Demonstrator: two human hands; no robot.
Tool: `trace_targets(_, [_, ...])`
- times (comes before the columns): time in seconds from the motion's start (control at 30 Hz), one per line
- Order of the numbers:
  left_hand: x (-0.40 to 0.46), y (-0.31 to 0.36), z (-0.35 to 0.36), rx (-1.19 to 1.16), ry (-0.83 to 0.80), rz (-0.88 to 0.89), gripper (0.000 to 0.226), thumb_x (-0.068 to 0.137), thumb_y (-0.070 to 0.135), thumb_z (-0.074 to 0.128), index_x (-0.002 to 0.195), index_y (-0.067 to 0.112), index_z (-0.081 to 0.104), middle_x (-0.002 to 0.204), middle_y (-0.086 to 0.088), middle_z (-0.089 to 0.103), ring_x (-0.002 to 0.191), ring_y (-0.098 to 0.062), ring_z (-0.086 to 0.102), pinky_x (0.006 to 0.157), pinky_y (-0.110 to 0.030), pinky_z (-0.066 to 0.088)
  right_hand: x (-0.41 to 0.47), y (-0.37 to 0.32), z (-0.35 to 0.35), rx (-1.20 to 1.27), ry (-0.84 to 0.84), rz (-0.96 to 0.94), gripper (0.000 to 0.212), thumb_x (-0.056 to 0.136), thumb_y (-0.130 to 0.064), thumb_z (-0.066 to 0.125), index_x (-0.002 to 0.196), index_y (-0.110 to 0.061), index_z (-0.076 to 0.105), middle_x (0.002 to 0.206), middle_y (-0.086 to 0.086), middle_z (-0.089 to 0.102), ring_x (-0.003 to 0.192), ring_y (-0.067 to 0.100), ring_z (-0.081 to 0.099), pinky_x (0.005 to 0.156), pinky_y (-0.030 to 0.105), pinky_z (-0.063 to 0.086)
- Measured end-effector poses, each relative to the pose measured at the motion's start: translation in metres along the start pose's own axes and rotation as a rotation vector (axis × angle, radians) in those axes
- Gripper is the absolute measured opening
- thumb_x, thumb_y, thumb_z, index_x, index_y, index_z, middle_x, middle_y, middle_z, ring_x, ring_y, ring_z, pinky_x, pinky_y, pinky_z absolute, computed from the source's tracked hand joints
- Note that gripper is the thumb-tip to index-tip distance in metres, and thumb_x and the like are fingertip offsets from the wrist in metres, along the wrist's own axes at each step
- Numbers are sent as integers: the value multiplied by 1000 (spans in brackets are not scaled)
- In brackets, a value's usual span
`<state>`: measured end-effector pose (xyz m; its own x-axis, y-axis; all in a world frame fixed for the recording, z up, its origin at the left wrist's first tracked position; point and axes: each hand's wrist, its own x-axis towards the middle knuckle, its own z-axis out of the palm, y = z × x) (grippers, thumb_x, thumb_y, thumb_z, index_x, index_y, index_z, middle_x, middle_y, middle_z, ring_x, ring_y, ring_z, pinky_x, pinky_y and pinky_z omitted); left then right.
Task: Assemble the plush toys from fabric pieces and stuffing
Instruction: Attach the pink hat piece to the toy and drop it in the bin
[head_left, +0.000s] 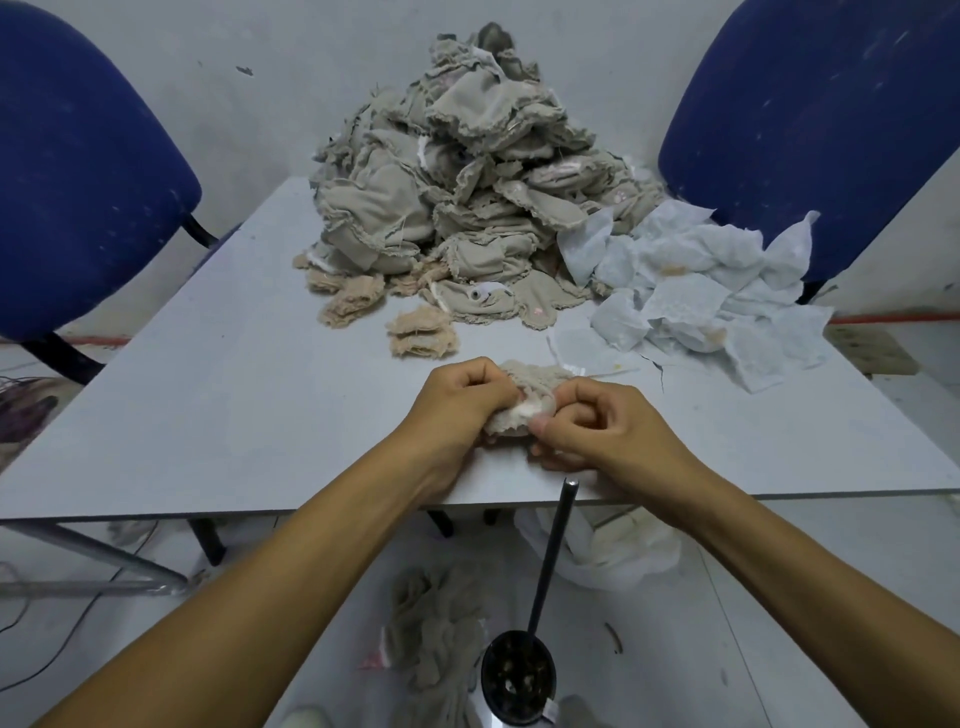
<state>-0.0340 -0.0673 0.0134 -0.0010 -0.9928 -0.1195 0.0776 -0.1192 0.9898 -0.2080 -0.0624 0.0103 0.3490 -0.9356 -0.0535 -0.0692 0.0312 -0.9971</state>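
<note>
Both hands pinch one beige fabric piece low over the bench near its front edge: left hand closed on its left side, right hand closed on its right. At 12 o'clock lie small tan pieces, then a big fabric heap; white sheets lie at 2 o'clock.

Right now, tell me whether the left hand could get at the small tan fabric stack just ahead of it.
Probably yes. The small tan fabric stack lies on bare table just beyond the left hand, with nothing between. But both hands, right hand included, grip a fabric piece, so the left must let go first.
</note>
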Motion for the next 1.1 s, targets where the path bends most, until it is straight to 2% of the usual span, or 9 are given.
trace_targets(0.13, [2,-1,9,46,97,2,34,79,-2,60,53,19,55,54,-1,47,60,-20,44,56,-30,34,5,4,9,-273,184,-85,20,88,-26,74,74,-16,63,60,2,71,67,18,73,72,38,61])
trace_targets(0.2, [0,-1,11,80,72,31,19,74,8,61,59,18,57,59,-2,50,64,-23,45,57,-32,35,8,6,10,-347,270,-106,22,88,-28,72,71,-18,62,58,-1,70,61,15,71,70,35,58])
trace_targets(0.27, [-5,-3,9,79,7,68,3,65,13,61,68,13,59,63,-5,53,63,-22,48,59,-32,38,11,6,10,-363,317,-95,20,87,-24,69,71,-15,61,56,-1,70,57,11,69,67,32,55])
trace_targets(0.43, [-16,-8,0,267,-77,164,17,71,14,72,83,5,65,64,-3,55,64,-20,55,68,-38,49,17,4,13,-342,391,-57,14,84,-16,65,70,-13,61,53,0,68,53,12,68,57,21,54])
trace_targets(0.53, [-18,-2,-10,323,-92,161,14,79,5,79,88,5,67,69,-9,59,66,-26,58,71,-44,53,17,3,14,-224,315,-30,14,88,-16,65,75,-9,64,54,2,66,53,16,67,60,32,61])
trace_targets(0.73, [-21,2,-15,230,55,116,18,82,-7,68,70,5,63,53,-6,56,46,-17,52,46,-24,47,5,2,6,-172,23,-93,16,88,-31,68,83,-16,67,68,3,65,66,18,65,68,35,60])
trace_targets(0.87, [-17,0,1,211,195,46,27,75,5,69,54,18,58,47,-5,54,44,-18,49,43,-23,40,2,6,14,-368,165,-167,24,87,-39,74,77,-19,65,65,1,69,61,12,66,67,34,56])
trace_targets(1.0, [-17,2,8,190,201,58,19,66,16,61,49,22,55,48,-2,52,47,-19,48,49,-30,41,7,2,16,-241,258,-93,30,82,-40,78,76,-13,68,59,-1,68,57,9,66,59,29,58])
trace_targets(1.1, [-21,0,11,252,226,151,12,64,21,59,52,21,54,47,1,52,48,-16,49,49,-29,43,8,1,16,-260,288,-81,30,81,-41,78,72,-14,68,55,-2,66,56,10,66,66,40,61])
